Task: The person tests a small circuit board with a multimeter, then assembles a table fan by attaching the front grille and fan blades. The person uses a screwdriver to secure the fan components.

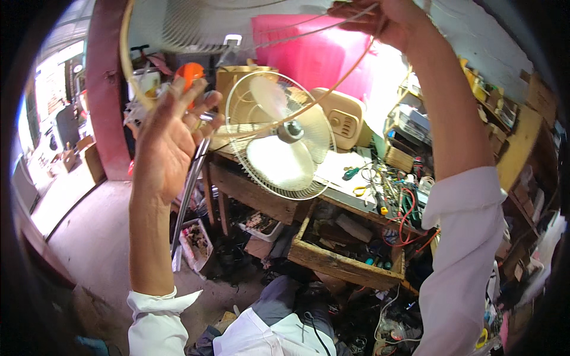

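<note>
My right hand, raised at the top, has its fingers around a thin beige hoop. The hoop bows down across the view and passes at my left hand, whose fingers are apart and half bent; whether they grip it is hidden. A blurred wire fan grille shows at the top, beyond the hoop. Before me stands an electric fan, its pale translucent blades inside a wire rear guard, with a dark hub at the centre. A metal pole slants below my left hand.
A wooden workbench bears tools, wires and yellow-handled pliers. Its open drawer juts towards my legs. Open boxes stand on the floor at left. Crowded shelves line the right. A pink sheet hangs behind.
</note>
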Demonstrator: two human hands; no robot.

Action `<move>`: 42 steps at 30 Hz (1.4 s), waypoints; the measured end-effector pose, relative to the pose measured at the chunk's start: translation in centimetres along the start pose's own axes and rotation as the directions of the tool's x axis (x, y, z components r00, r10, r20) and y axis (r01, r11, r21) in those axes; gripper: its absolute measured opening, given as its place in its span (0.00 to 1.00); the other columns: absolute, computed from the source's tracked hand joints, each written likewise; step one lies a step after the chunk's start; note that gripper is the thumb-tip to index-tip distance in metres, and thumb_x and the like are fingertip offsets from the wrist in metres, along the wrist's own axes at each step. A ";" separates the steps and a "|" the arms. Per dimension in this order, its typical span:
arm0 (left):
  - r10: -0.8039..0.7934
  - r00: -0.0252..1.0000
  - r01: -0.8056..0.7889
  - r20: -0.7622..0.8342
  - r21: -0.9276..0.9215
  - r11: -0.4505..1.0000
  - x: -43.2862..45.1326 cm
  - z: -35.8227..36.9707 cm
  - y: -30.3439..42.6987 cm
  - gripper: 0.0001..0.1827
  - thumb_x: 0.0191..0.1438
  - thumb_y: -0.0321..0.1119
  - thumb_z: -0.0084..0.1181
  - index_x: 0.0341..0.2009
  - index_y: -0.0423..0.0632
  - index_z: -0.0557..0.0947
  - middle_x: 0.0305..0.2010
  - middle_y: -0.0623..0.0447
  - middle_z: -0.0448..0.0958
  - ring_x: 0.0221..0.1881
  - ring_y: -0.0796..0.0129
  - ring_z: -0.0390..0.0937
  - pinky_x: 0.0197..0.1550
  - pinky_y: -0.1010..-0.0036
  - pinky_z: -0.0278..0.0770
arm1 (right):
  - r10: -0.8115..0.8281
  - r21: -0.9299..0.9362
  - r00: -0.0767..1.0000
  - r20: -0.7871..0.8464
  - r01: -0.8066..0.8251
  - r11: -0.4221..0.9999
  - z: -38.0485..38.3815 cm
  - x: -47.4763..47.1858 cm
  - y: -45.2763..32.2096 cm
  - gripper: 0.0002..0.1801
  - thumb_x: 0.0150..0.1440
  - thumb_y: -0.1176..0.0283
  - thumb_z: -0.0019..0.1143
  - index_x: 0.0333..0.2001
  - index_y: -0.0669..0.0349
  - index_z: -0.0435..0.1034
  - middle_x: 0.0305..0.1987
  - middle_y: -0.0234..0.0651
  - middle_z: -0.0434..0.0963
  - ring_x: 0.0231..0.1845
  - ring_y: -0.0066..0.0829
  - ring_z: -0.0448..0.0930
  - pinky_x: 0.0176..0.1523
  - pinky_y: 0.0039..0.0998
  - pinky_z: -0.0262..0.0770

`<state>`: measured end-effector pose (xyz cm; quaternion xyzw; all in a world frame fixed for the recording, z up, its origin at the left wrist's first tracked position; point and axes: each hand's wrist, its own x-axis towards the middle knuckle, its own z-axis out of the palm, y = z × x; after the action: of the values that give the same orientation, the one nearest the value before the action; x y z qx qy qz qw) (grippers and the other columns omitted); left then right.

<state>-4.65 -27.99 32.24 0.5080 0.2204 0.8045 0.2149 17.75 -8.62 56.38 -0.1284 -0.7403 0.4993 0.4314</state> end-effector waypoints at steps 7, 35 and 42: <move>-0.038 0.959 -0.023 -0.280 -0.211 0.977 -8.2 -10.0 2.9 0.22 0.68 0.44 0.48 0.60 0.44 0.72 0.64 0.43 0.72 0.66 0.47 0.70 0.63 0.50 0.72 | 0.125 0.136 0.936 0.329 -0.178 0.975 16.5 -4.3 11.5 0.13 0.65 0.74 0.43 0.45 0.74 0.70 0.37 0.51 0.79 0.39 0.47 0.85 0.30 0.50 0.87; -0.416 0.224 0.922 -0.881 0.052 0.385 -46.6 -24.0 -16.6 0.11 0.67 0.30 0.40 0.48 0.41 0.73 0.41 0.45 0.81 0.35 0.57 0.83 0.27 0.65 0.82 | 0.209 -0.265 0.974 0.087 -0.179 0.947 23.5 -21.9 46.0 0.14 0.67 0.68 0.52 0.32 0.68 0.73 0.23 0.29 0.74 0.26 0.18 0.70 0.31 0.24 0.65; -0.050 0.640 0.752 -0.767 0.611 0.247 -46.0 -29.4 -21.9 0.06 0.62 0.26 0.50 0.41 0.38 0.76 0.32 0.39 0.83 0.34 0.51 0.85 0.31 0.62 0.79 | 0.128 -0.194 0.983 0.129 -0.102 0.976 24.1 -23.1 46.8 0.12 0.64 0.70 0.55 0.30 0.67 0.70 0.20 0.32 0.68 0.23 0.19 0.63 0.27 0.27 0.62</move>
<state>-10.80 -40.44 -24.91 0.1649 0.8092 0.5632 0.0301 1.80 -16.20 1.72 -0.1755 -0.8038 0.4597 0.3344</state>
